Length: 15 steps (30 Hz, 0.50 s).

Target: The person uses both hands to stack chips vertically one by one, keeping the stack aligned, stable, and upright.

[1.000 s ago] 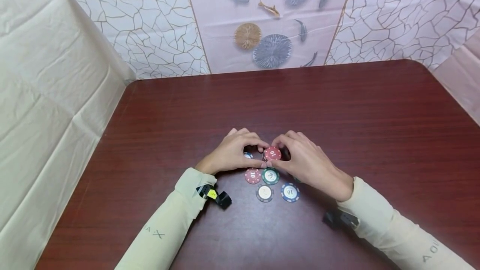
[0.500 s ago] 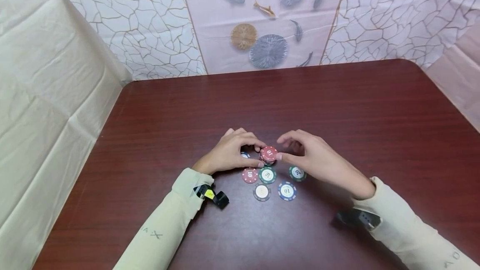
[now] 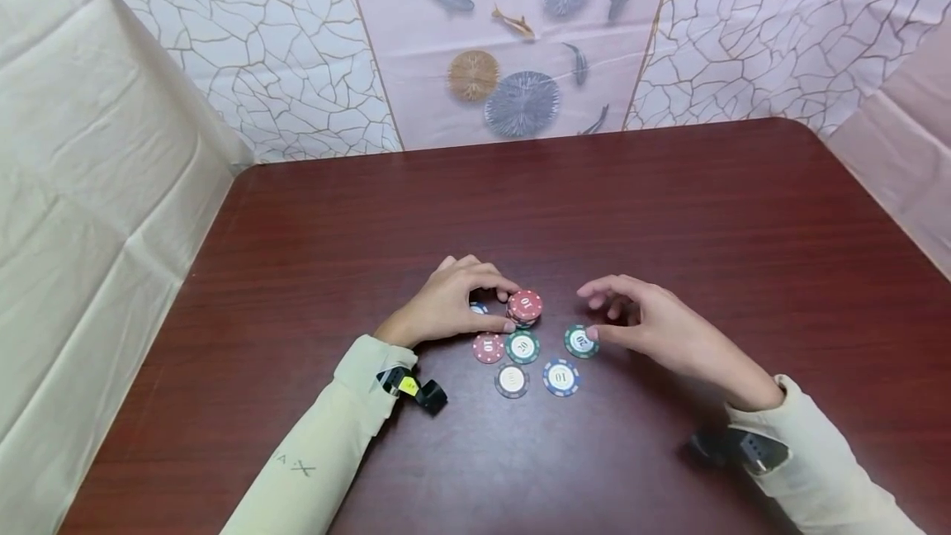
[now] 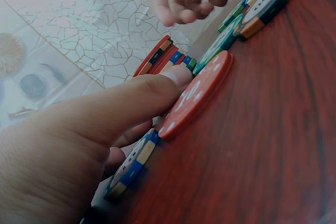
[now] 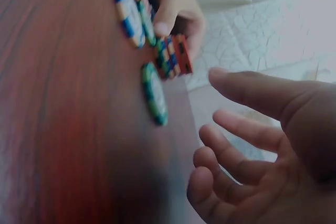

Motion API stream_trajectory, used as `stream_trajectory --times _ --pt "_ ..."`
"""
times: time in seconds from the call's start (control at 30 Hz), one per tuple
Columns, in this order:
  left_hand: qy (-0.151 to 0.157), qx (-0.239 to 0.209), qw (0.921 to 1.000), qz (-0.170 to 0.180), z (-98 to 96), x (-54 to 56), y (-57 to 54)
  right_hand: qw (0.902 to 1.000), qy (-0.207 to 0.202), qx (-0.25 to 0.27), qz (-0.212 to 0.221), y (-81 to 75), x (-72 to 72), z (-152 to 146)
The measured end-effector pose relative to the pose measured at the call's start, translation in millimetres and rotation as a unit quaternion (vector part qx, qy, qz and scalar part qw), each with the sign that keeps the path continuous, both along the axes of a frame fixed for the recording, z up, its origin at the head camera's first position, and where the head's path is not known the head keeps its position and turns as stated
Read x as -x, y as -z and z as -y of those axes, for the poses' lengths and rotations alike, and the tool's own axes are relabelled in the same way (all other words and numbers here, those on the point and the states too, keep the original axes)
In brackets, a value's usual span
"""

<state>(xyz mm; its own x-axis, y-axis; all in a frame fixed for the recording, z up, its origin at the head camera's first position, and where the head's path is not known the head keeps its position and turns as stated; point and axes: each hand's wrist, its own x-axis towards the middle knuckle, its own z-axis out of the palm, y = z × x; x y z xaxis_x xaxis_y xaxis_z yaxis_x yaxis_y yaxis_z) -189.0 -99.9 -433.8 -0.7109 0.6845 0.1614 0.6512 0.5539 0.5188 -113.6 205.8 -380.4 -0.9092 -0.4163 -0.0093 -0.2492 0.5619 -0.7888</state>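
Note:
A short stack of poker chips (image 3: 525, 305), topped by a red one marked 10, stands on the table. My left hand (image 3: 455, 302) holds it from the left, thumb in front and forefinger behind. In the left wrist view the thumb tip meets the lower chips of the stack (image 4: 167, 59). To the right, my right hand (image 3: 657, 322) hovers with its fingers apart and relaxed, holding nothing. Its thumb overlaps a green chip marked 20 (image 3: 576, 343) in the head view; the right wrist view shows the green chip (image 5: 154, 94) lying flat, apart from the thumb.
Loose chips lie around the stack: a red chip (image 3: 488, 347), a second green chip (image 3: 522, 347), a grey chip (image 3: 512, 381) and a blue chip (image 3: 560, 377). Another blue chip (image 3: 479, 309) is partly hidden beneath the left hand. The dark red table (image 3: 371, 221) ends at patterned cloth.
My right hand has let go of the stack and drawn away to the right, uncovering the green chip there. The left hand stays at the stack.

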Motion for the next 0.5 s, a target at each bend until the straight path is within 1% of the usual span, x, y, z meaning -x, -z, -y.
stream_trajectory --times 0.1,0.23,0.37,0.5 --pt "-0.002 0.001 1.0000 0.003 1.6 -0.6 0.8 0.9998 -0.016 -0.006 -0.008 8.2 1.3 -2.3" --pt "-0.003 0.001 1.0000 0.000 2.8 -0.1 1.1 0.9984 -0.035 -0.043 -0.014 15.4 2.1 -2.1" --pt "0.001 -0.001 1.0000 -0.003 2.0 1.4 1.4 0.9949 -0.047 -0.085 -0.026 18.3 0.7 -1.7" --pt "0.005 -0.005 1.0000 -0.002 0.9 1.8 1.6 0.9920 -0.054 -0.105 -0.044 18.7 -1.7 -1.6"
